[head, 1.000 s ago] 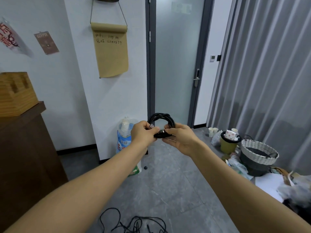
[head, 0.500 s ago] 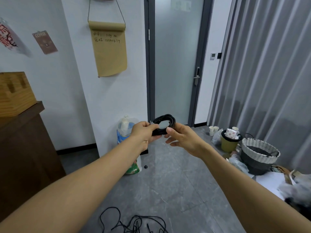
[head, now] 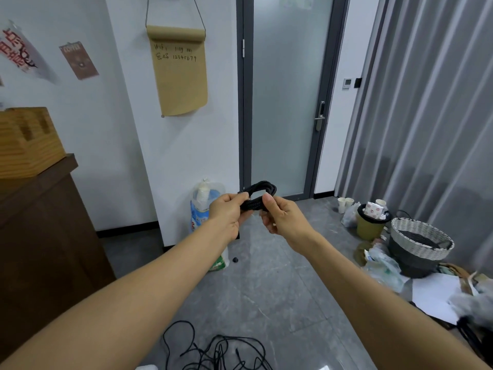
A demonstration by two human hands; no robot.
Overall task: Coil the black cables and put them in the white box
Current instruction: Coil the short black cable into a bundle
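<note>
A black cable wound into a small coil (head: pixel 258 194) is held up at chest height in front of me. My left hand (head: pixel 228 213) grips the coil's left side, fingers curled round the strands. My right hand (head: pixel 281 217) pinches the coil's right side between thumb and fingers. Several loose black cables (head: pixel 216 352) lie tangled on the grey floor below my arms. A white corner at the bottom edge (head: pixel 146 367) may be the white box; I cannot tell.
A dark wooden cabinet (head: pixel 45 236) with a wooden block on top stands at the left. A plastic bag (head: pixel 205 206) leans against the wall ahead. At the right are a woven basket (head: pixel 420 245), a yellow-green bin (head: pixel 370 225), paper cups and scattered papers (head: pixel 437 297).
The coil has been turned from upright and round to a flatter, tilted loop. My right hand has shifted its hold to the coil's right end. Both hands stay close together.
</note>
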